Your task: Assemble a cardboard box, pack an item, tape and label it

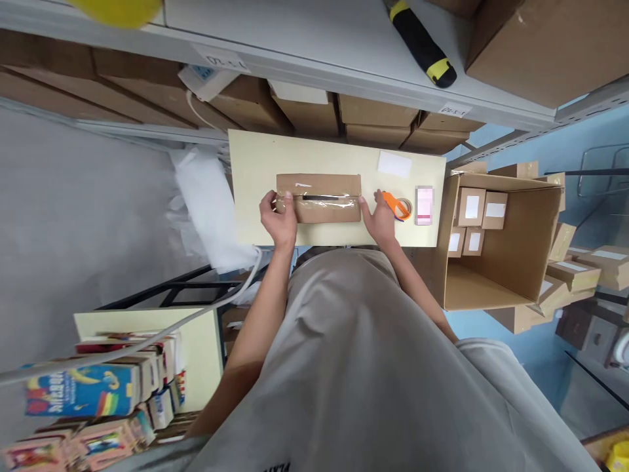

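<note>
A long brown cardboard box [319, 196] lies on a pale yellow table [255, 170], with clear tape across its top seam. My left hand [279, 219] grips the box's left end, fingers curled over the edge. My right hand [377, 219] presses against the box's right end with fingers bent around it. An orange tape dispenser with a tape roll [397, 205] lies just right of my right hand.
A white label [394, 164] and a pink-and-white packet [424, 204] lie on the table's right part. A large open carton [501, 242] holding small labelled boxes stands to the right. Shelves with brown boxes [344, 111] run behind. Stacked colourful books [98, 387] sit lower left.
</note>
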A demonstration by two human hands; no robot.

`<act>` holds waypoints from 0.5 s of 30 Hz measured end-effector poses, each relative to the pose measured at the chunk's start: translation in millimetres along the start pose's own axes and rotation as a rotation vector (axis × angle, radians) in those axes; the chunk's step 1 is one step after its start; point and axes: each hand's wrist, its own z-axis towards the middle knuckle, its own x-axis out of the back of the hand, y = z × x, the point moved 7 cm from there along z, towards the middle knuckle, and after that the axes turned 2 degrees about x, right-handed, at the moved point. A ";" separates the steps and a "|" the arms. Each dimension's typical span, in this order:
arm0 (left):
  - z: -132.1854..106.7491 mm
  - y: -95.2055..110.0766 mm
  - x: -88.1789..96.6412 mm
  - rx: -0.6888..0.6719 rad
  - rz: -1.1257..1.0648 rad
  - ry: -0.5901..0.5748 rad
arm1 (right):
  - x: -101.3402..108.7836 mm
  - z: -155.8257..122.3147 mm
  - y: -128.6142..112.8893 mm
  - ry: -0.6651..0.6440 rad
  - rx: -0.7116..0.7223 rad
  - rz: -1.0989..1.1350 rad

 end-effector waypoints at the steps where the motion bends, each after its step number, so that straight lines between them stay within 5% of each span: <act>1: 0.5 -0.6 -0.6 -0.014 0.005 -0.002 | -11.4 3.6 -9.2 -0.036 -0.035 0.013; 6: 19.3 -16.3 -3.5 0.027 -0.088 -0.072 | -46.5 18.6 -19.7 -0.099 -0.201 -0.035; 11: 30.2 -36.4 -2.7 0.125 -0.317 -0.209 | -33.6 11.7 -12.4 -0.030 -0.114 -0.018; 15: 24.2 -36.1 2.8 0.153 -0.338 -0.280 | -17.3 1.5 -23.0 0.166 -0.097 -0.017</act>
